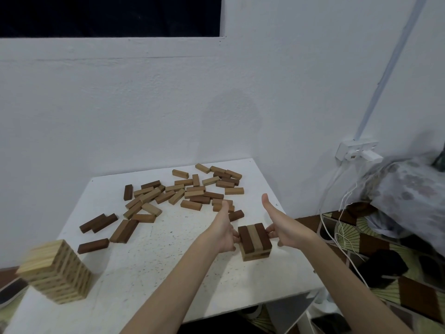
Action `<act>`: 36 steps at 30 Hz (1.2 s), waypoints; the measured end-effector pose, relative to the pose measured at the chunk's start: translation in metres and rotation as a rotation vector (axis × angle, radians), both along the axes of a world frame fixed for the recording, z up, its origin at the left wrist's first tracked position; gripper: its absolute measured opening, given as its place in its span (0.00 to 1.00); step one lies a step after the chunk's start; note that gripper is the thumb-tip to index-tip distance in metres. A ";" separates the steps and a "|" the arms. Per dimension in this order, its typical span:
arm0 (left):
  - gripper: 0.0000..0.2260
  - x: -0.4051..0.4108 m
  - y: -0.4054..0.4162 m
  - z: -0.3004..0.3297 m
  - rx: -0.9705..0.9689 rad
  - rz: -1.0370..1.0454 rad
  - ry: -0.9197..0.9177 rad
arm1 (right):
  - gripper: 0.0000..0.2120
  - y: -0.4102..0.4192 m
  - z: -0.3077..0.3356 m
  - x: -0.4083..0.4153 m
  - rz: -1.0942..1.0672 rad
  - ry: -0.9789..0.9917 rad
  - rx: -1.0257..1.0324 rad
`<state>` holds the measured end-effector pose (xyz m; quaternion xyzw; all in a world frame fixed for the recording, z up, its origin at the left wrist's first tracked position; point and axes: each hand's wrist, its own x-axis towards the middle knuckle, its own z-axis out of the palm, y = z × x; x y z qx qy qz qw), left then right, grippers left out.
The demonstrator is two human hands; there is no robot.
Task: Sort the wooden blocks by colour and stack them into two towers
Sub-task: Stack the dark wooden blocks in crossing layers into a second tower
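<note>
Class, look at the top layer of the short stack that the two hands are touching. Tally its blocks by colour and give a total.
Dark brown blocks: 2
Light block: 1
Total: 3

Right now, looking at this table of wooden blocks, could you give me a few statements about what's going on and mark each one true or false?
1. Both hands, the left hand and the right hand, press against opposite sides of the short stack. True.
2. The top layer of the short stack is all one colour. False: two dark blocks flank a lighter one.
3. A pale tower stands at the near left corner of the table. True.
4. All loose blocks have been cleared away. False: many lie scattered across the far half of the table.
5. The right hand holds a block in the air. False: its fingers touch the stack's side.
</note>
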<state>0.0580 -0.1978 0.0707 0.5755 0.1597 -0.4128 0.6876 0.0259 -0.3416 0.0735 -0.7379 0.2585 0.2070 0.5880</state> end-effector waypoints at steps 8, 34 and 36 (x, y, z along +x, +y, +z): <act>0.40 -0.009 0.001 0.000 -0.011 -0.032 0.021 | 0.44 0.002 -0.002 -0.010 0.013 0.042 0.032; 0.31 0.001 0.022 -0.010 0.122 -0.027 -0.123 | 0.34 0.012 0.003 -0.010 0.065 -0.151 -0.240; 0.25 0.004 0.036 -0.012 0.213 0.012 -0.221 | 0.29 0.017 -0.002 -0.005 0.069 -0.237 -0.331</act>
